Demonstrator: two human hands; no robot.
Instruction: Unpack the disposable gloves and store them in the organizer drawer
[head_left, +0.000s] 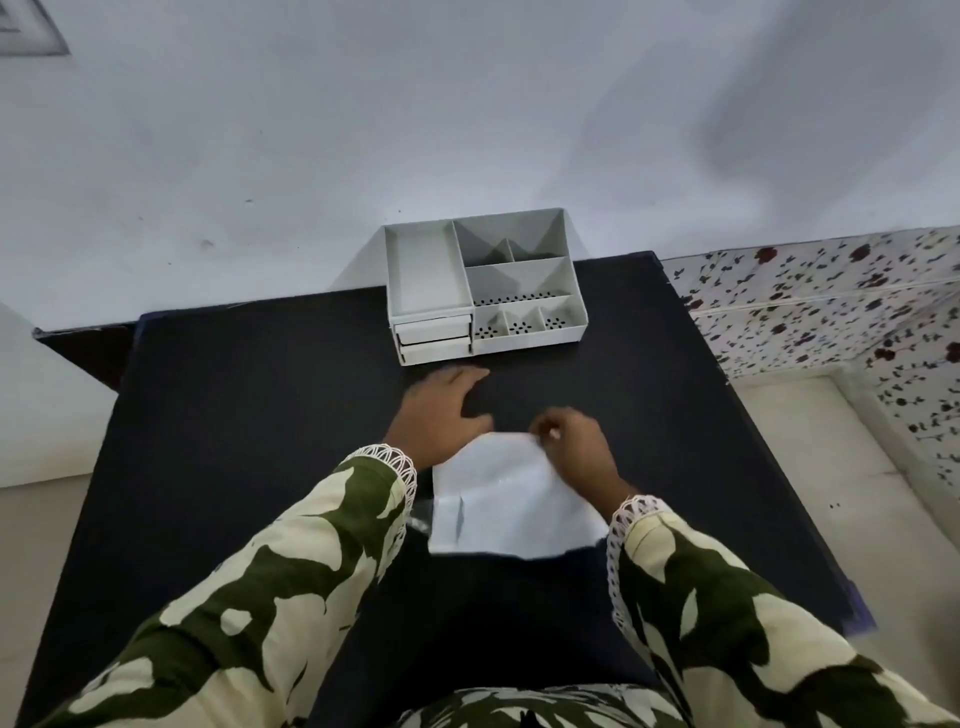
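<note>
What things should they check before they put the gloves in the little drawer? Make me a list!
1. Glove packet lies flat on the black table: ok.
2. Right hand pinches the packet's far edge: ok.
3. Left hand free, resting on the table beside the packet: ok.
4. Packet opened, gloves out: cannot tell.
5. Organizer within reach, just beyond the hands: ok.
6. Drawers at the organizer's front left pulled open: not ok, both look shut.

Soft, even, fairly dim light; the wall (467, 104) shows faint grey shadows top right. Both hands are motion-blurred (fingers smeared), and the wide lens bends the tabletop (234, 415) edges outward.
</note>
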